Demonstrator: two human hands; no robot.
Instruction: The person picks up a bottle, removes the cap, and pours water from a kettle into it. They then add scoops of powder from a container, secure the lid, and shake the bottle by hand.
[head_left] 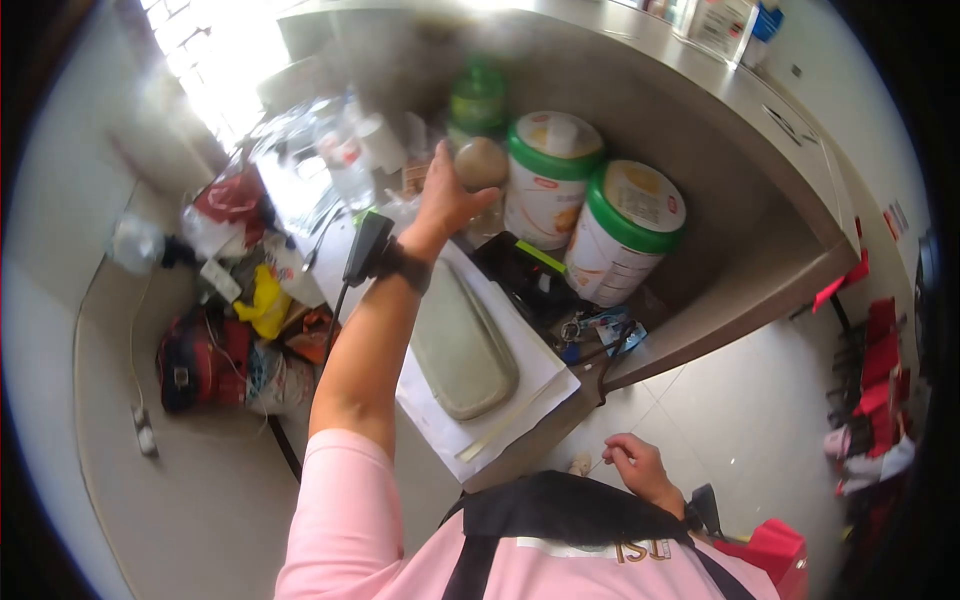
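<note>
Under window (200, 60) light, a crowded counter (540, 432) above pale floor tiles (700, 400). At its far middle, a round-lidded jar (482, 163), upright beside the left hand (450, 205). Fingers of that hand apart, thumb across the jar's near side, likely spread that wide to span its round shape; contact too unclear to tell. Behind the jar, a green bottle (477, 98); to the right, two green-rimmed canisters (548, 185) (625, 235), probably stood against the back panel to save working space. Nearer, a black box (530, 280) and a greenish case (465, 350) lying flat on paper sheets (440, 432), perhaps weighing them down. To the left, a clear bottle (345, 165). Left arm stretched far forward, elbow nearly straight, palm turned down. Right hand (640, 468) low beyond the counter's near corner, fingers loosely bent and slightly parted, with nothing visible in them.
</note>
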